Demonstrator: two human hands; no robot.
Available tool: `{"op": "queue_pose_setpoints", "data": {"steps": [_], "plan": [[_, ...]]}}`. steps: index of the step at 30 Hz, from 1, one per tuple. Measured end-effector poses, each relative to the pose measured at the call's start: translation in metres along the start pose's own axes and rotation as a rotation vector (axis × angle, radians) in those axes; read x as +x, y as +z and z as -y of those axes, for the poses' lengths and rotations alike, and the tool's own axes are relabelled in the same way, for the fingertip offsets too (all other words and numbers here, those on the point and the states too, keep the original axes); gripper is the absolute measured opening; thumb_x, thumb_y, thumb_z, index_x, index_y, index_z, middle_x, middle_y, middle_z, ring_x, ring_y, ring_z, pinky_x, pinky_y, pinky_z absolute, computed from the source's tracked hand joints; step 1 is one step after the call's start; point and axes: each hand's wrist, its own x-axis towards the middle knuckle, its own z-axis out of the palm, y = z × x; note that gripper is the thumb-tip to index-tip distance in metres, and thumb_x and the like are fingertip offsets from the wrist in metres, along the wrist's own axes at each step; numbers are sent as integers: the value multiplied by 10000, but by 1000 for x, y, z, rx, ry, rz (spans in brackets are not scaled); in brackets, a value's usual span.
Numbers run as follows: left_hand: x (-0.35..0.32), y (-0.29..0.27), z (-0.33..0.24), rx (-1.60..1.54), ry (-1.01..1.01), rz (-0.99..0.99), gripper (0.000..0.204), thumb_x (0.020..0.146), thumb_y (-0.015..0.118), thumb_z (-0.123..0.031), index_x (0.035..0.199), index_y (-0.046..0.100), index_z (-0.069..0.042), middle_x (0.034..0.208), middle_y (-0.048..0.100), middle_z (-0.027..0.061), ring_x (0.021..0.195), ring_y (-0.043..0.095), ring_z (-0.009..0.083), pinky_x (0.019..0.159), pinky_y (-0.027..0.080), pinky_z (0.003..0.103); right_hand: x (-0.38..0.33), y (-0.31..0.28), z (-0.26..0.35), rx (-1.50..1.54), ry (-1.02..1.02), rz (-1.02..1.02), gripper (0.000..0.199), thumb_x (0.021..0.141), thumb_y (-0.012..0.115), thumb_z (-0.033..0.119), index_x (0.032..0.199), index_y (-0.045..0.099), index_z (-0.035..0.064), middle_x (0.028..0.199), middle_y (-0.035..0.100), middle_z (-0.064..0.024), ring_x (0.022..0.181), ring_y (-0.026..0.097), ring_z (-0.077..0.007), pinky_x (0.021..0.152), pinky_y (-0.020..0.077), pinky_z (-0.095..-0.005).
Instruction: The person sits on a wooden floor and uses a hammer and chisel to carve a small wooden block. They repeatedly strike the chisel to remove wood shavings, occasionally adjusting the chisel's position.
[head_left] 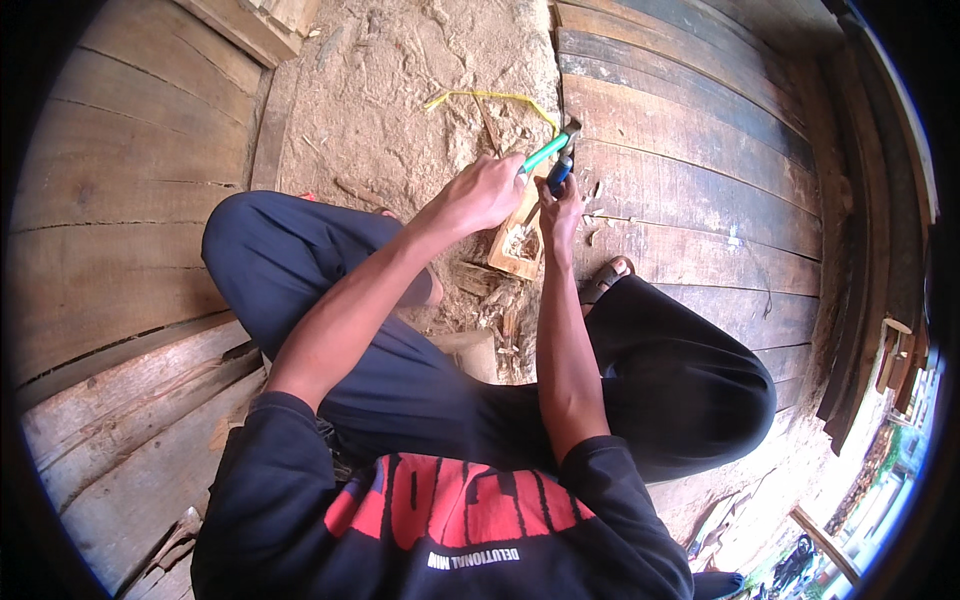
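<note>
My left hand (488, 194) is closed round the green handle of a hammer (545, 152), whose dark head sits up and to the right. Close beside it, my right hand (562, 208) grips a chisel (560, 174) by its blue handle. The hammer head is by the chisel; whether they touch I cannot tell. Under my hands lies a light wooden piece (517, 266) with a cut recess holding pale chips near its near end. My hands and forearms hide part of this piece, and the chisel's tip does not show clearly.
Sawdust and shavings cover the ground (370, 90). Beyond my hands lies a bent yellow strip (490, 95). Wooden planks (690, 160) extend at the right, with a few chips on them; more boards (130, 170) stand at the left. My bent legs frame the wooden piece.
</note>
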Motion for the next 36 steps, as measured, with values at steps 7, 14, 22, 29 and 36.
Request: {"op": "queue_pose_setpoints", "data": {"steps": [7, 14, 22, 29, 36], "plan": [[-4, -2, -11, 1, 82, -49, 381, 952, 528, -158, 1277, 555, 40, 702, 613, 279, 605, 640, 385, 596, 499, 470, 6, 3, -12, 4, -8, -10, 232, 868, 693, 1, 1063, 574, -45, 775, 636, -96, 708, 540, -115, 628, 465, -290], [5, -2, -12, -9, 120, -102, 377, 949, 532, -153, 1262, 566, 56, 710, 632, 263, 608, 649, 370, 611, 515, 450, 10, 1, -19, -90, -28, -43, 240, 853, 725, 21, 1027, 570, -40, 713, 529, -68, 682, 479, -127, 607, 442, -293], [6, -6, -17, -8, 112, -66, 340, 949, 521, -118, 1236, 558, 60, 670, 628, 230, 552, 638, 319, 519, 508, 423, 8, -3, -15, -176, 7, -20, 249, 845, 735, 22, 1022, 572, -43, 736, 560, -71, 679, 473, -136, 623, 449, -284], [1, 3, -2, 46, 172, -27, 351, 950, 525, -125, 1242, 552, 68, 681, 605, 270, 609, 632, 393, 598, 503, 471, 10, 3, -21, -29, -24, -44, 278, 852, 741, 95, 1049, 580, -18, 723, 597, -116, 652, 498, -163, 616, 463, -317], [-5, 4, -16, 9, 150, -59, 353, 958, 526, -122, 1248, 557, 76, 634, 610, 220, 553, 630, 323, 592, 522, 444, 7, -2, -21, -79, 1, -24, 291, 846, 751, 87, 1050, 585, -37, 701, 585, -92, 646, 454, -154, 599, 454, -328]]}}
